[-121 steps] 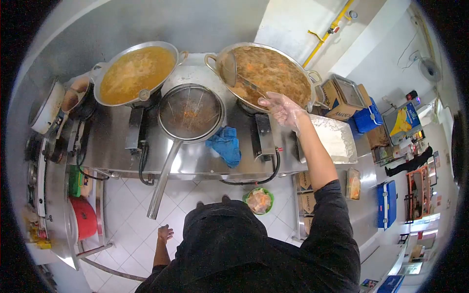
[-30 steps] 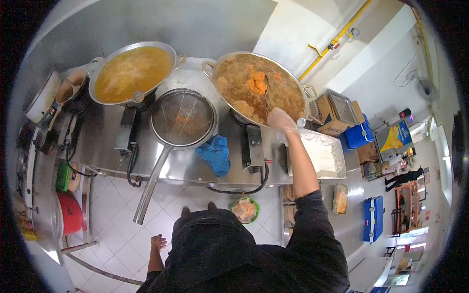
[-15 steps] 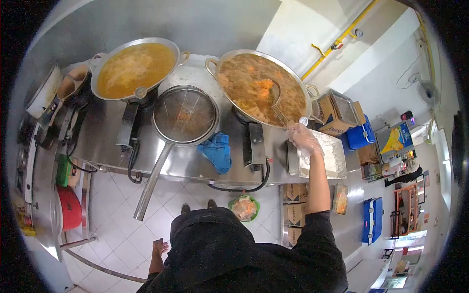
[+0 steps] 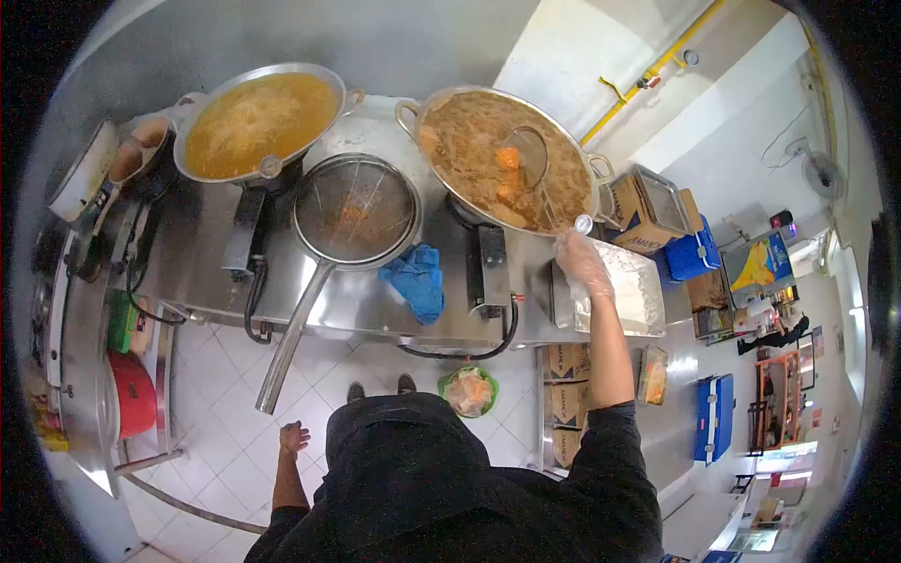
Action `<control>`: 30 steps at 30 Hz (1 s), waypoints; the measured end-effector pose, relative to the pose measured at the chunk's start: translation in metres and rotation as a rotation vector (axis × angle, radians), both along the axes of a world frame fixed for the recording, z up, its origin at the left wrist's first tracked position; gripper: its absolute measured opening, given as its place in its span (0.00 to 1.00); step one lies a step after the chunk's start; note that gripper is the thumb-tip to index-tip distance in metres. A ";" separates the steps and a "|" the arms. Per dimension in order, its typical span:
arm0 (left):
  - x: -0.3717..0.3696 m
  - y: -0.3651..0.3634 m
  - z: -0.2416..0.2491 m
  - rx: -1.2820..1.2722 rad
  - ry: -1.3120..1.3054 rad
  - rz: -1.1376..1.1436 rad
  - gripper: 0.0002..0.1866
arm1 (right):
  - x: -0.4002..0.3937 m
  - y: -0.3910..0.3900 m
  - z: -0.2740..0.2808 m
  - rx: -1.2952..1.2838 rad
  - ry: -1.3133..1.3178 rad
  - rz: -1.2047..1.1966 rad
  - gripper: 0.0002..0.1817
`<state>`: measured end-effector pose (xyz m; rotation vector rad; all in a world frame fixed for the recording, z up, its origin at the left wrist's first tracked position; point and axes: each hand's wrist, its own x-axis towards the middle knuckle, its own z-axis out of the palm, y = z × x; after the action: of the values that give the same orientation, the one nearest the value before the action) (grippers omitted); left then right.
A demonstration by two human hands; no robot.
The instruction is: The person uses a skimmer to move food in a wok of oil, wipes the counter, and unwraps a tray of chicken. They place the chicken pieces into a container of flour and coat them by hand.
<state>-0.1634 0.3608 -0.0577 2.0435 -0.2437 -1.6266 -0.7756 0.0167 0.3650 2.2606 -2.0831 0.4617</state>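
the step in hand looks like working a skimmer through hot oil, and doing it well seems to call for a level basket, a slow lift so the oil drains, and a hand kept back at the handle's end, away from the heat.

beyond the grip, up and to the left, sits the big wok (image 4: pixel 450 141), full of bubbling brown oil on its burner. further left of the grip, across the steel counter (image 4: pixel 357 300), lie a wide strainer (image 4: pixel 355 208) with a long handle and a second wok (image 4: pixel 258 117) of yellow oil. just below and right of the grip stands a tray of flour (image 4: pixel 631 286). left of the grip on the counter lies a blue cloth (image 4: pixel 415 280). the skimmer (image 4: pixel 527 155) runs from the grip up into the near wok, with orange fried pieces (image 4: pixel 507 158) against its basket.

the right hand (image 4: pixel 582 261), gloved in clear plastic, reaches forward with the arm nearly straight, fingers curled closed around the skimmer's handle end. the left hand (image 4: pixel 293 436) hangs low beside the body over the tiled floor, fingers loosely spread, holding nothing.
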 end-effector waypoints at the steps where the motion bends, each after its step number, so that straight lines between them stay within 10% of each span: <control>1: 0.001 0.002 -0.001 -0.008 0.001 -0.002 0.18 | -0.009 0.001 -0.004 0.028 -0.050 -0.037 0.12; 9: 0.031 0.072 -0.082 0.092 0.349 0.014 0.19 | -0.001 0.037 0.056 0.298 -1.044 -0.185 0.08; 10: 0.013 0.064 -0.054 0.183 0.094 0.009 0.19 | -0.005 0.037 0.054 0.295 -1.066 -0.206 0.07; 12: 0.034 0.065 -0.067 -0.131 0.439 0.141 0.20 | 0.012 0.049 0.069 0.313 -1.075 -0.253 0.07; 20: -0.021 -0.150 0.306 -0.423 0.778 0.150 0.32 | 0.137 0.084 -0.009 0.186 -1.222 -0.017 0.13; 23: -0.024 -0.184 0.320 -0.401 0.659 -0.100 0.22 | 0.192 0.082 -0.060 0.364 -1.396 0.259 0.11; 25: -0.031 -0.182 0.318 -0.417 0.521 -0.261 0.18 | 0.236 0.060 -0.085 0.234 -0.226 0.164 0.06; 30: -0.052 -0.169 0.330 -0.477 0.212 -0.456 0.18 | 0.263 0.033 -0.151 0.030 0.192 0.236 0.06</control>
<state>-0.2155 0.1919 0.2725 1.5076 -0.9754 -1.8073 -0.5122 0.0499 0.2138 2.4692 -1.7570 0.2105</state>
